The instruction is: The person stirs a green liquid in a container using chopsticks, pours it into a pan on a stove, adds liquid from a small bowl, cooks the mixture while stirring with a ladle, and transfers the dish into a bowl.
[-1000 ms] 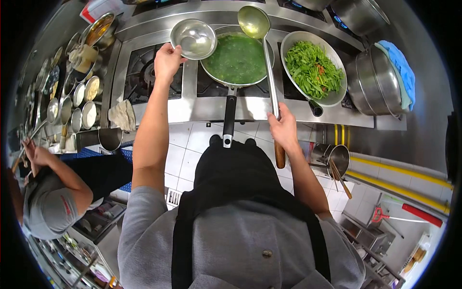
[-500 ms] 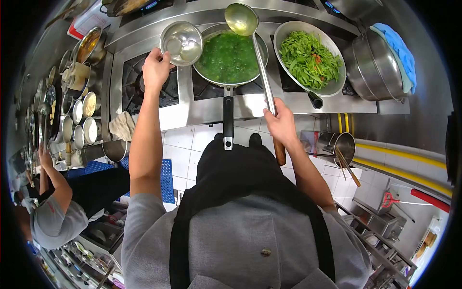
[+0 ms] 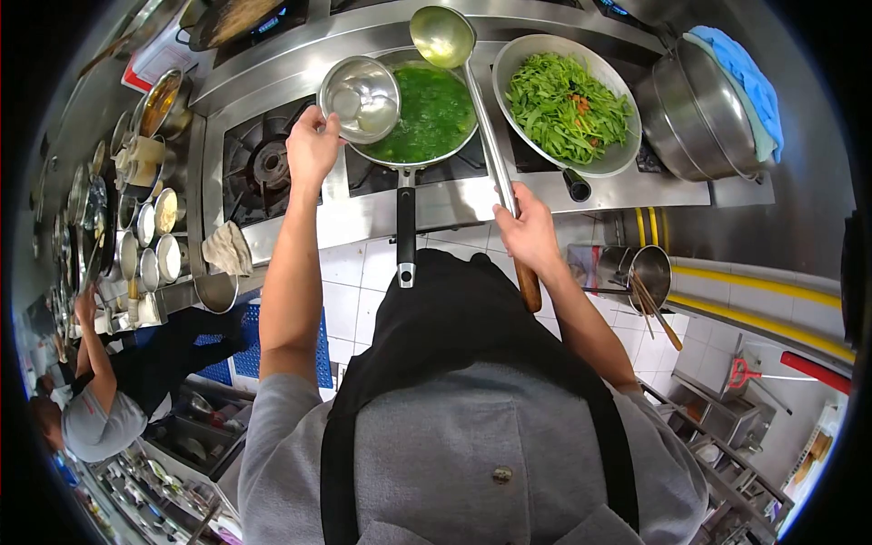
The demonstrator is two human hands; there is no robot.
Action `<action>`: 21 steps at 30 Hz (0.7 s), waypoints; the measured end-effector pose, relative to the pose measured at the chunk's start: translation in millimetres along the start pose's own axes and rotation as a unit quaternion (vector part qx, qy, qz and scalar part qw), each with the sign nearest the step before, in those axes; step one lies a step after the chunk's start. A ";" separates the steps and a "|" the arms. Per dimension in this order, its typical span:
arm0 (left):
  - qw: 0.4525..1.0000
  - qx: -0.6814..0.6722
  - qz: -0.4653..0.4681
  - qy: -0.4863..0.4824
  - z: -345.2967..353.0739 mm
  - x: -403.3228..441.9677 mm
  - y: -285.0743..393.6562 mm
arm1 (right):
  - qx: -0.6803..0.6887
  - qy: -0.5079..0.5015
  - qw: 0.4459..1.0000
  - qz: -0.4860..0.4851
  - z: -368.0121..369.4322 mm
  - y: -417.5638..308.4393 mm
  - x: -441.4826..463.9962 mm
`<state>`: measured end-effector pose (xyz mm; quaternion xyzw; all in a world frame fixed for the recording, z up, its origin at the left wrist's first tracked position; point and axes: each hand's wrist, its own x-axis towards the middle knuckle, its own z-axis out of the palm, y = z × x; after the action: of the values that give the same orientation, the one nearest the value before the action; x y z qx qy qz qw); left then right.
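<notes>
My left hand [image 3: 313, 145] grips the rim of a small metal bowl [image 3: 360, 98], which holds a little clear liquid or is just shiny inside; I cannot tell which. The bowl overlaps the left side of a frying pan [image 3: 406, 218] on the stove, full of bubbling green liquid [image 3: 427, 113]. My right hand [image 3: 529, 227] is closed around the long handle of a ladle [image 3: 443, 38]. Its cup hangs above the far edge of the pan, with some yellowish-green liquid or sheen in it. To the right, another pan [image 3: 627, 162] holds cut leafy greens [image 3: 563, 104] with reddish bits.
An unlit burner [image 3: 270, 162] lies at left. A large steel pot [image 3: 699, 113] with a blue cloth [image 3: 740, 77] stands at right. Containers of ingredients [image 3: 166, 211] and a rag [image 3: 227, 247] line the left counter. A co-worker [image 3: 104, 422] stands at far left.
The bowl in my left hand has moved right, over the pan's left side. The ladle cup has shifted slightly left. The whole view has shifted a little too.
</notes>
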<state>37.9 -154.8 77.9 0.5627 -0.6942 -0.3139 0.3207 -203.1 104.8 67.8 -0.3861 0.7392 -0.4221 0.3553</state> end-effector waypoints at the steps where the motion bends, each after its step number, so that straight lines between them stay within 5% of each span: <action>1: 1.000 -0.002 -0.002 -0.002 5.4 0.5 1.9 | 0.001 -0.002 1.000 0.007 -3.7 -1.2 -0.6; 9: 0.993 -0.116 -0.001 -0.019 57.7 24.8 7.1 | 0.021 -0.001 1.000 -0.001 -24.5 5.8 -5.6; 21: 0.999 -0.032 -0.012 0.021 54.4 76.1 27.0 | -0.007 0.006 1.000 -0.028 -33.4 -4.1 -11.8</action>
<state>-33.4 -220.9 73.9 0.5674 -0.6698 -0.3278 0.3494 -225.1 125.3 86.9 -0.4062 0.7336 -0.4289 0.3360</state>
